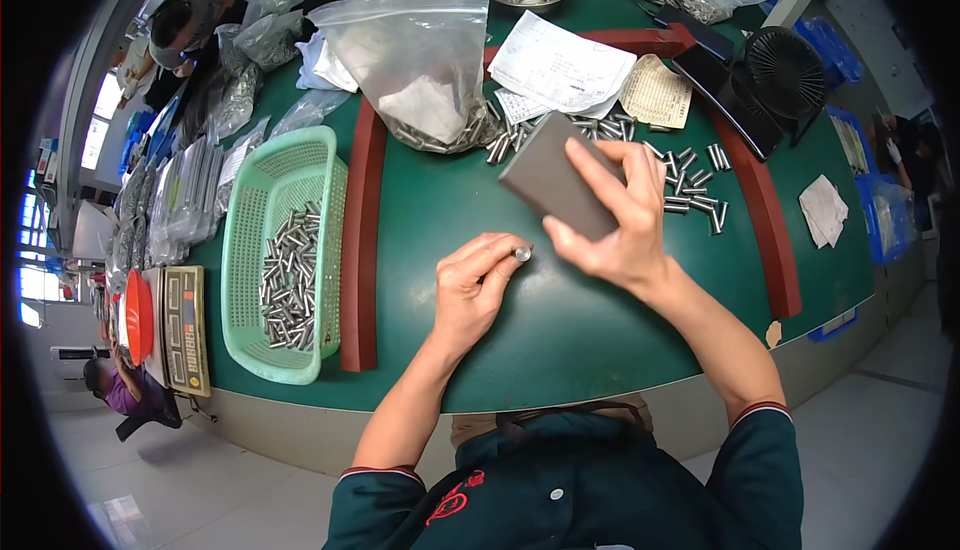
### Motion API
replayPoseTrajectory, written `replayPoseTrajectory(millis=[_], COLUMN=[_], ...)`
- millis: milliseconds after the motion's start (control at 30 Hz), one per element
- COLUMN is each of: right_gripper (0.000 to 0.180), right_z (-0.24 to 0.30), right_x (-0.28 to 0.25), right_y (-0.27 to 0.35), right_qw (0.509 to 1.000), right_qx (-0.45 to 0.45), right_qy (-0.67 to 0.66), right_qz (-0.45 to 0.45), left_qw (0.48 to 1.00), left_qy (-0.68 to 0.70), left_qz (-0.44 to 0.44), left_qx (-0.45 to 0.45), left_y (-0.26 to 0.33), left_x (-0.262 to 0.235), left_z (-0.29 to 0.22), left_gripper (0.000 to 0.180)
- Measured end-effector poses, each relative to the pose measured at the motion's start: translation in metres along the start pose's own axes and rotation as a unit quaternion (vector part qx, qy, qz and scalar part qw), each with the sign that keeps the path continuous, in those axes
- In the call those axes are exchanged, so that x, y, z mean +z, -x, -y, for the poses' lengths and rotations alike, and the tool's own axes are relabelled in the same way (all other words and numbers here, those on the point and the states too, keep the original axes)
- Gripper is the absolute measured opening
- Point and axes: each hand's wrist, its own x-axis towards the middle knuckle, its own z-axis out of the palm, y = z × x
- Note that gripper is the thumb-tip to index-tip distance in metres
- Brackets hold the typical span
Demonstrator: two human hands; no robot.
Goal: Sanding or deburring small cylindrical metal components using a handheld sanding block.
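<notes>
Hands work close together over the green worktop (560,330). The left hand (475,285) pinches a small metal pin (522,253) upright between thumb and fingertips, its shiny end showing. The right hand (615,220) is clamped on a flat grey block (550,182), fingers over the top face and thumb under the near edge, tilted just above and beside the pin but not clearly touching it.

Judging by how things lie, the job looks partly done. A green basket (250,250) on the left holds a fair heap of pins along its middle, with much of its floor bare. Loose pins (690,185) lie scattered beyond the right hand, near the papers (565,70), and more spill from an open clear bag (425,60) behind the block. So plenty appears left to handle.
</notes>
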Motion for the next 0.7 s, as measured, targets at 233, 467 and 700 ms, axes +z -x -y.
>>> replayPoseTrajectory(millis=[233, 467, 700], right_gripper=[0.069, 0.066, 0.066], right_z=[0.003, 0.013, 0.023], right_x=[0.004, 0.001, -0.004], right_y=[-0.006, -0.002, -0.002], right_qw=[1.000, 0.997, 0.992], right_qx=[-0.004, 0.002, -0.027], right_qy=[-0.020, -0.075, -0.111], right_qz=[0.009, 0.028, 0.048], left_qw=[0.990, 0.998, 0.989], left_qy=[0.059, -0.014, 0.103], left_qz=[-0.113, -0.013, -0.074], left_qx=[-0.052, -0.060, -0.073], left_y=[-0.032, -0.022, -0.013], left_x=[0.001, -0.006, 0.011], left_z=[-0.030, -0.019, -0.015], left_gripper=[0.010, 0.010, 0.011])
